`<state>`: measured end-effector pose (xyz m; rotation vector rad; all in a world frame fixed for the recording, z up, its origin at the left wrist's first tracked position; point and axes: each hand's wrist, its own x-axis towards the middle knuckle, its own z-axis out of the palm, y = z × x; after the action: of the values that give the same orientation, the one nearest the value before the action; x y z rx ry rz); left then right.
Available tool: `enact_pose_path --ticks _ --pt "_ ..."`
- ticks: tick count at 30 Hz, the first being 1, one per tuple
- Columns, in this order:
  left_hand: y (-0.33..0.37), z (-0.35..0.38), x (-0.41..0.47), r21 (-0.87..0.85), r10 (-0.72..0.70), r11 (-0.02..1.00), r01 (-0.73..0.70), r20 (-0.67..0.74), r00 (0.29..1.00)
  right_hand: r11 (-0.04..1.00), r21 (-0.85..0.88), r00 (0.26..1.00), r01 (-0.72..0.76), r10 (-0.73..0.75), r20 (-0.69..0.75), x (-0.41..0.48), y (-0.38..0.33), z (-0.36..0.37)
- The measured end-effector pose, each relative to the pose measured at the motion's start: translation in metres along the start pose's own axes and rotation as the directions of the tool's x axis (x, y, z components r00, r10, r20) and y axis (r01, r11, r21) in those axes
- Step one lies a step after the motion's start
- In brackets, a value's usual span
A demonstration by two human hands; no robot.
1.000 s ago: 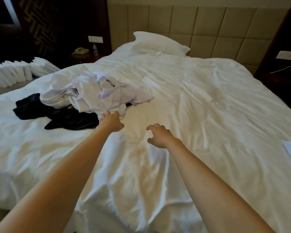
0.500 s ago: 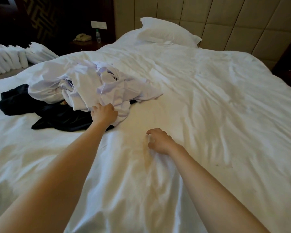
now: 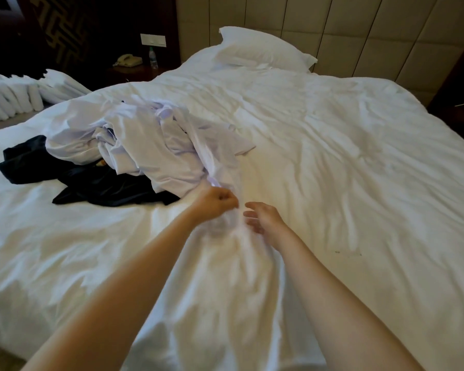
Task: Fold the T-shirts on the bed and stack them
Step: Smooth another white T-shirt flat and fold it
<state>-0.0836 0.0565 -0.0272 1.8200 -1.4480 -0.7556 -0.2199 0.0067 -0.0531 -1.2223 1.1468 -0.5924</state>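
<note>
A loose heap of white T-shirts (image 3: 148, 137) lies on the left half of the bed (image 3: 332, 183), on top of dark T-shirts (image 3: 99, 186). My left hand (image 3: 216, 203) is clenched on the near edge of one white T-shirt (image 3: 217, 159), which stretches from the heap toward me. My right hand (image 3: 263, 218) hovers just right of it, fingers spread, holding nothing.
A white pillow (image 3: 263, 49) sits at the headboard. A row of folded white towels (image 3: 14, 97) lies off the bed's left side. A nightstand with a phone (image 3: 127, 60) and a bottle (image 3: 152, 57) stands at the back left.
My left hand has closed on a white T-shirt and pulled it out of the heap toward me. My right hand has moved left, close to the left one.
</note>
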Motion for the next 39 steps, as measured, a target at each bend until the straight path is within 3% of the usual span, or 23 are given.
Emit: enact_pose_path --ticks 2,4,6,8,10,12,15,17,20,23,24,26,29,31,32,35,37,39 --pt "0.009 0.017 -0.022 -0.03 -0.013 0.999 0.021 0.255 0.967 0.982 0.165 0.996 -0.091 0.09 0.016 -0.009 0.004 -0.002" --pt "0.022 0.032 -0.041 -0.063 -0.014 0.997 0.052 0.495 0.869 0.966 0.232 0.993 -0.115 0.119 -0.003 -0.016 0.006 -0.005" --pt "0.032 0.04 -0.054 -0.017 -0.039 0.998 0.067 0.663 0.747 0.983 0.151 0.99 -0.104 0.117 -0.079 -0.023 0.008 -0.009" --pt "0.038 0.041 -0.058 0.054 -0.072 0.997 0.048 0.726 0.684 0.995 0.073 0.989 -0.063 0.072 -0.131 -0.033 0.01 -0.016" --pt "0.041 0.037 -0.059 0.096 -0.105 0.994 0.052 0.709 0.697 0.997 0.07 0.989 -0.022 0.032 -0.147 -0.041 0.01 -0.025" --pt "0.042 0.03 -0.06 0.113 -0.136 0.99 0.083 0.622 0.771 1.0 0.005 0.978 0.021 -0.019 -0.209 -0.05 0.006 -0.036" --pt "0.039 0.026 -0.06 0.119 -0.159 0.986 0.118 0.438 0.885 0.982 -0.179 0.938 0.058 -0.115 -0.328 -0.057 0.002 -0.062" --pt "0.038 0.029 -0.062 0.108 -0.176 0.983 0.147 0.363 0.915 0.932 -0.363 0.921 0.025 -0.162 -0.355 -0.066 0.0 -0.082" --pt "0.037 0.041 -0.063 0.131 -0.211 0.975 0.181 0.283 0.936 0.602 -0.785 0.948 -0.15 -0.137 -0.287 -0.085 0.001 -0.11" --pt "0.038 0.062 -0.064 0.165 -0.228 0.968 0.191 0.246 0.942 0.27 -0.943 0.981 -0.194 0.056 -0.185 -0.12 0.009 -0.131" --pt "0.039 0.07 -0.065 0.169 -0.23 0.967 0.193 0.237 0.944 0.208 -0.963 0.979 -0.171 0.143 -0.143 -0.127 0.014 -0.138" --pt "0.045 0.087 -0.069 0.187 -0.213 0.967 0.174 0.214 0.953 0.179 -0.97 0.951 -0.164 0.291 -0.108 -0.145 0.023 -0.148" --pt "0.056 0.105 -0.073 0.094 -0.192 0.979 0.18 0.141 0.971 0.14 -0.971 0.909 -0.196 0.398 -0.126 -0.163 0.029 -0.153" --pt "0.057 0.114 -0.073 -0.098 -0.226 0.969 0.228 0.032 0.974 0.162 -0.967 0.909 -0.197 0.399 -0.118 -0.166 0.03 -0.152" --pt "0.055 0.116 -0.074 -0.196 -0.266 0.947 0.255 -0.033 0.963 0.238 -0.949 0.926 -0.206 0.361 -0.111 -0.165 0.031 -0.151" --pt "0.044 0.116 -0.076 -0.472 -0.385 0.839 0.271 -0.161 0.909 0.651 -0.724 0.973 -0.226 0.191 -0.131 -0.156 0.035 -0.147" --pt "0.043 0.11 -0.085 -0.583 -0.367 0.773 0.251 -0.089 0.926 0.792 -0.579 0.981 -0.195 0.15 -0.126 -0.155 0.038 -0.141" --pt "0.045 0.102 -0.095 -0.569 -0.314 0.766 0.3 0.076 0.946 0.784 -0.596 0.985 -0.175 0.14 -0.105 -0.155 0.044 -0.136"
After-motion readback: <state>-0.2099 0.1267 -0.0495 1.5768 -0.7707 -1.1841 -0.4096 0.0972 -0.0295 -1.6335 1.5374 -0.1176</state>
